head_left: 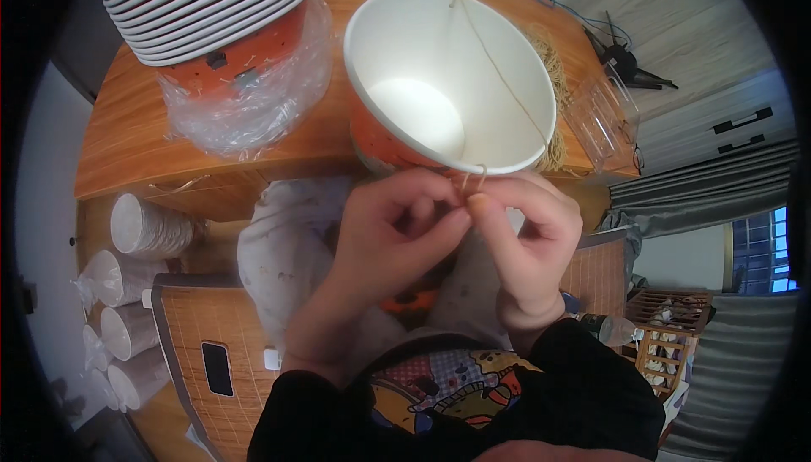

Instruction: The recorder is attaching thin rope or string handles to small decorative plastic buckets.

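A large paper bucket (422, 116), white inside and orange printed outside, tilts toward me at the table's near edge. A thin tan string (497, 65) runs from a hole in its far rim, across the mouth, to the near rim. At that near rim my left hand (393, 221) and my right hand (528, 238) meet, thumbs and forefingers pinched on a small loop of the string (481, 172). Both hands are closed. The fingers partly hide the string's end, so I cannot tell whether it is knotted.
A stack of nested orange buckets (220, 31) in clear plastic stands at the left of the wooden table (118, 141). A bundle of tan strings (553, 82) and a clear plastic box (604, 120) lie right. Bagged white buckets (139, 377) and a phone (217, 368) are lower left.
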A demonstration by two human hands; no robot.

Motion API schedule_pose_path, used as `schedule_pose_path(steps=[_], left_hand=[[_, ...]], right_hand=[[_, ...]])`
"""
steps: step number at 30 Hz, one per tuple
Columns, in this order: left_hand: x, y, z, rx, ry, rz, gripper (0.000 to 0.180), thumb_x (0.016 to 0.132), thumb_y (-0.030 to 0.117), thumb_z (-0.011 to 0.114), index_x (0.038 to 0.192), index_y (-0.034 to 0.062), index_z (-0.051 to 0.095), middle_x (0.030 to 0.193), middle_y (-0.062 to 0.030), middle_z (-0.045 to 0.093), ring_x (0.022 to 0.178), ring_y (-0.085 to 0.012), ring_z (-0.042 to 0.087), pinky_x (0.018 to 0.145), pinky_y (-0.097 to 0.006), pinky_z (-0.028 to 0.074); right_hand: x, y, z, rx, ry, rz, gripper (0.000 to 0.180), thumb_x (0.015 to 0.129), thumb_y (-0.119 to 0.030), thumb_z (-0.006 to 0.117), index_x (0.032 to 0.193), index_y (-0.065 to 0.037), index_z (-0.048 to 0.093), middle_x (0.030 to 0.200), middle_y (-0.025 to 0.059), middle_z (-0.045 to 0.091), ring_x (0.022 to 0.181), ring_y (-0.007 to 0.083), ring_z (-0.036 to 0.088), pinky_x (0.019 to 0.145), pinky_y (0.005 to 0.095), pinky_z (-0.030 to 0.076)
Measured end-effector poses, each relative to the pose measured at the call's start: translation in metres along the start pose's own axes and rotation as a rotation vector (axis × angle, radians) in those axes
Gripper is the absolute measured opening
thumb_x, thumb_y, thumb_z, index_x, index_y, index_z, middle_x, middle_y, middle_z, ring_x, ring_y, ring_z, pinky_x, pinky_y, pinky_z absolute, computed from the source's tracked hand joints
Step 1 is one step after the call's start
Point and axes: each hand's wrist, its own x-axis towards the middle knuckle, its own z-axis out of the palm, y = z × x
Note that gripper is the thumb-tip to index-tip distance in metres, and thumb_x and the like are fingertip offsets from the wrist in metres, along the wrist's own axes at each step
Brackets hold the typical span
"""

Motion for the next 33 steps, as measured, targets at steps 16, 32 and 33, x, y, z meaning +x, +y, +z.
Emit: schedule_pose_path(steps=[16, 32, 33], left_hand=[[0.002, 0.002, -0.002, 0.062, -0.036, -0.141, 0.003, 0.085, 0.007, 0.074, 0.084, 0.0041, 0.072, 0.056, 0.0116, 0.041, 0.055, 0.0012, 0.036, 0.049, -0.021, 0.026], [0.004, -0.003, 0.002, -0.125, -0.042, -0.153, 0.006, 0.089, 0.006, 0.073, 0.090, 0.0009, 0.073, 0.060, 0.0118, 0.047, 0.057, 0.0026, 0.040, 0.050, -0.018, 0.027], [0.004, -0.003, 0.002, -0.114, -0.041, -0.142, 0.006, 0.089, 0.007, 0.073, 0.091, 0.0005, 0.074, 0.061, 0.0116, 0.048, 0.057, 0.0025, 0.040, 0.051, -0.018, 0.027]], right_hand=[[-0.002, 0.002, 0.008, 0.003, 0.092, 0.026, 0.006, 0.082, 0.001, 0.075, 0.088, 0.000, 0.074, 0.069, 0.0050, 0.066, 0.059, 0.0116, 0.056, 0.057, 0.0253, 0.042], [-0.011, 0.015, 0.002, -0.005, 0.064, -0.079, 0.018, 0.083, -0.001, 0.073, 0.101, -0.001, 0.072, 0.098, 0.0137, 0.071, 0.071, 0.0177, 0.062, 0.064, 0.0282, 0.045], [-0.012, 0.018, 0.002, -0.039, 0.064, -0.141, 0.021, 0.081, -0.002, 0.074, 0.101, -0.001, 0.072, 0.101, 0.0142, 0.071, 0.073, 0.0193, 0.062, 0.066, 0.0291, 0.046]])
